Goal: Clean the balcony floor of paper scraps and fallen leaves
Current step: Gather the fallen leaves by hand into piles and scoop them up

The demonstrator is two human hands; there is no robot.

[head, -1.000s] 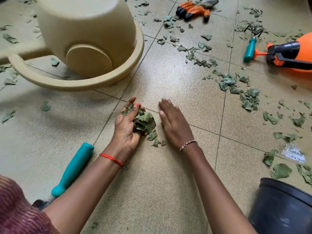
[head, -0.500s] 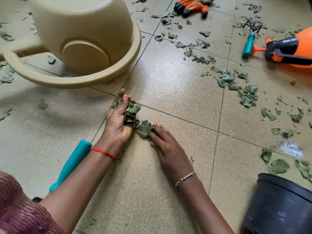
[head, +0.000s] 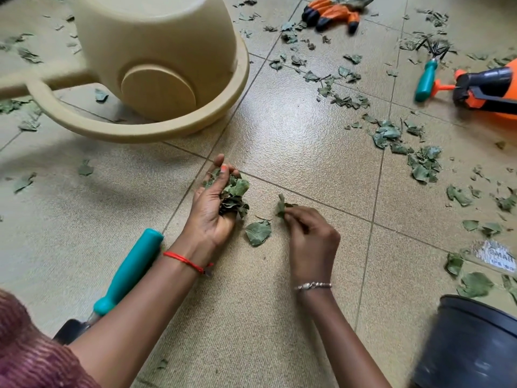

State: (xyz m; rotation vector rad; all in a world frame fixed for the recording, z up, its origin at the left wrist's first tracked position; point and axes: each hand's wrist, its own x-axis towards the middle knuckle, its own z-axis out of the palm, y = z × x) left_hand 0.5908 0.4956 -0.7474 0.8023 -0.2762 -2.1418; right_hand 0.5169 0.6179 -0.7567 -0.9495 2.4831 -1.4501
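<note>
My left hand (head: 211, 212) cups a bunch of dry green leaves (head: 233, 194) just above the tan floor tiles. To its right, my right hand (head: 310, 236) pinches a single leaf (head: 280, 205) by its fingertips. One loose leaf (head: 258, 233) lies flat on the tile between both hands. Many more leaf scraps (head: 422, 163) are strewn across the floor at the right and far side. A white paper scrap (head: 496, 256) lies at the right edge.
A beige watering can (head: 156, 65) lies on its side at upper left. A teal-handled trowel (head: 128, 273) lies under my left forearm. A dark pot (head: 470, 343) stands at lower right. Orange gloves (head: 333, 11), a teal hand rake (head: 426, 79) and an orange sprayer (head: 492, 91) lie further off.
My right hand drew back from the pile and now pinches a single leaf. One leaf has dropped loose onto the tile between the hands. My left hand keeps its bunch.
</note>
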